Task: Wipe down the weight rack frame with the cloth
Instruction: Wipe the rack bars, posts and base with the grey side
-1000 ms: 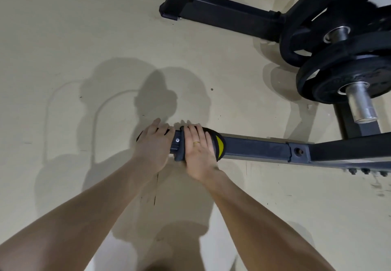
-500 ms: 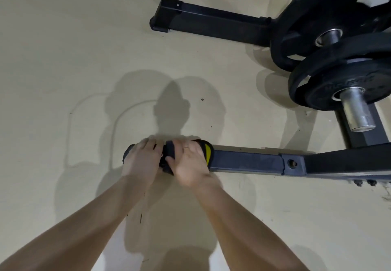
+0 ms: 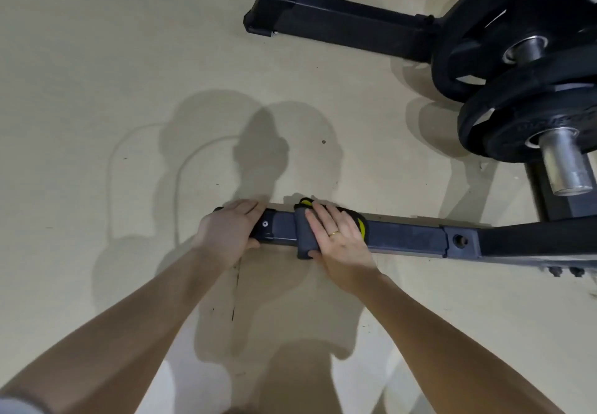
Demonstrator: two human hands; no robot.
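The weight rack frame's near floor leg [image 3: 407, 237] is a dark square bar lying across the pale floor. My left hand [image 3: 226, 234] grips its capped left end, fingers over the top and thumb below. A dark grey cloth with a yellow patch [image 3: 303, 236] is wrapped over the bar just right of that. My right hand [image 3: 336, 236] presses the cloth onto the bar, fingers spread across the top and thumb curled under its near edge.
A second black floor leg [image 3: 339, 22] runs across the top of the view. Black weight plates [image 3: 523, 123] hang on steel pegs [image 3: 565, 168] at the right, above the frame's upright. Pale floor [image 3: 113, 90] spreads to the left and in front.
My right hand has slid the cloth to the right along the bar, away from my left hand, baring the end cap's screw. My left hand still holds the bar's end.
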